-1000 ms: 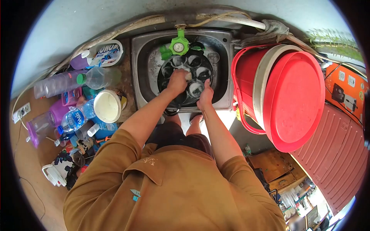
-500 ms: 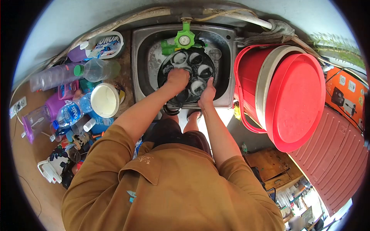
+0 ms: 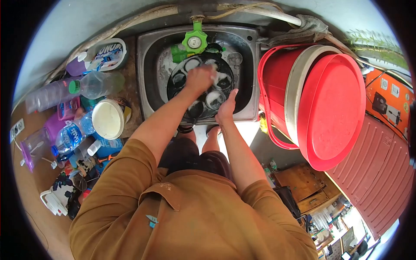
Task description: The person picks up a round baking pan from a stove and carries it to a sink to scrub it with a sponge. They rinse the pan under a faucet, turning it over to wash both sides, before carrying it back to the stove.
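A round black pan with several round wells (image 3: pixel 215 100), streaked with white suds, lies in the metal sink (image 3: pixel 255 69). My right hand (image 3: pixel 227 108) holds the pan's near right rim, thumb pointing up along the edge. Over the upper middle wells is my left hand (image 3: pixel 201 79), fingers curled down and blurred by motion. White foam shows beside its fingertips; I cannot tell what is in its grasp. The pan's dark handle points toward my body at the sink's near edge. A green tap (image 3: pixel 195 41) stands just beyond the pan.
A green packet (image 3: pixel 180 53) and a clear round cup (image 3: pixel 235 59) sit in the sink. To the right is a red bucket (image 3: pixel 277 80) with a red lid (image 3: pixel 333 112). Plastic bottles (image 3: pixel 103 84) and a white tub (image 3: pixel 108 119) crowd the left side.
My left hand has moved across the pan from its left middle wells toward the upper right ones. My right hand stays at the rim. The whole view has shifted slightly.
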A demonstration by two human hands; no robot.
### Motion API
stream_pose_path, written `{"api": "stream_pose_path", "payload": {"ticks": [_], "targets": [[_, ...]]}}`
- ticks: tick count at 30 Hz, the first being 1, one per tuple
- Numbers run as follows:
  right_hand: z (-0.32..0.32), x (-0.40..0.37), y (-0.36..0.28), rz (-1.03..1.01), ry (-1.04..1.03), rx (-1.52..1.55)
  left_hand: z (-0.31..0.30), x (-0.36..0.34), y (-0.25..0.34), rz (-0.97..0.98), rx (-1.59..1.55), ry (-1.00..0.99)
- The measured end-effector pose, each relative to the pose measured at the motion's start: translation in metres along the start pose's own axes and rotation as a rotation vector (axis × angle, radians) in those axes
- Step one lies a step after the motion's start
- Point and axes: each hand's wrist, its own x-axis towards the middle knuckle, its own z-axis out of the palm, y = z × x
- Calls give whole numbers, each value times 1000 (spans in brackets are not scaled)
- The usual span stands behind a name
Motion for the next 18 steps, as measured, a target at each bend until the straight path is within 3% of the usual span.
{"api": "stream_pose_path", "payload": {"ticks": [1, 2, 4, 5, 8, 9, 10, 12, 14, 16, 18], "targets": [[-2, 5, 2, 11, 17, 6, -13, 3, -3, -130, 31, -8], [-4, 9, 5, 22, 34, 13, -12, -2, -4, -128, 32, -7], [-11, 17, 9, 50, 1, 37, -7, -15, 0, 102, -77, 45], [-16, 20, 13, 81, -26, 62, -5, -23, 1, 334, -74, -36], [-22, 26, 20, 104, -62, 105, 1, -9, -20, 444, -93, 36], [-21, 24, 20, 122, 33, 41, 0, 3, -32, 310, 74, 48], [-18, 20, 15, 114, 32, 40, -7, 14, -41, 313, 72, 55], [-17, 14, 10, 91, -7, 19, -17, 34, -58, -169, 130, -9], [-19, 16, 15, 83, -19, 20, 13, 35, -65, -109, 152, 42], [-28, 29, 25, 175, -73, 170, 23, 31, -48, 257, -48, 232], [-34, 32, 27, 159, -112, 187, 7, 33, -39, 241, -67, 137]]}}
